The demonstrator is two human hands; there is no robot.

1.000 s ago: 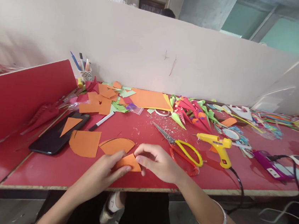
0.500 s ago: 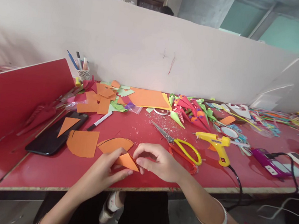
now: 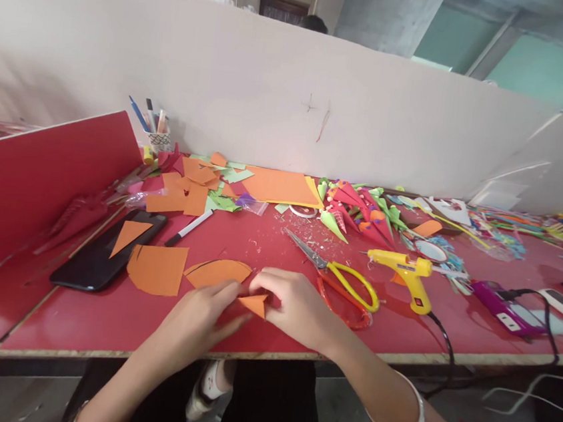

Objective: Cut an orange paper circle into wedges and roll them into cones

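Note:
Both my hands meet at the near edge of the red table (image 3: 277,251) around a small orange paper piece (image 3: 255,303), rolled or folded into a pointed shape. My left hand (image 3: 199,320) pinches it from the left. My right hand (image 3: 291,306) curls its fingers over it from the right; a silver bangle is on that wrist. Just beyond lies an orange half-round cut-out (image 3: 218,273), and further left a larger orange piece (image 3: 157,269).
Yellow-handled scissors (image 3: 340,275) and a yellow glue gun (image 3: 406,272) with its cord lie right of my hands. A black phone (image 3: 101,252), a marker (image 3: 189,227), paper scraps, coloured paper cones (image 3: 361,216) and a pen cup (image 3: 158,137) fill the back. A white partition stands behind.
The orange piece has been curled tighter between my fingers and now shows as a smaller pointed shape. Both hands have closed in on it.

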